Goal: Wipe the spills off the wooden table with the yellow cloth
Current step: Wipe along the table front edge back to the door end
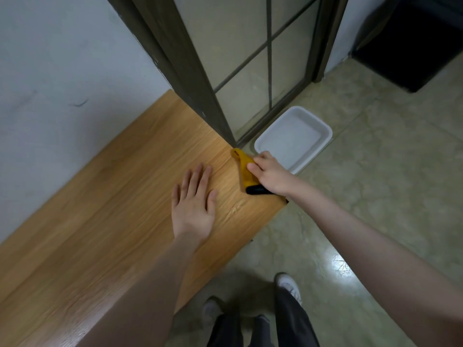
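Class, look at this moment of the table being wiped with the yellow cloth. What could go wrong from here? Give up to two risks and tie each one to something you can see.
1. The right hand holds the yellow cloth at the very edge of the wooden table; a further stroke may push liquid onto the floor or into the white tray below.
2. The left hand lies flat on the table, so it may smear any unwiped wet patch.

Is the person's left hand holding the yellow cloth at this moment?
No, the left hand lies flat on the wooden table; the right hand grips the yellow cloth.
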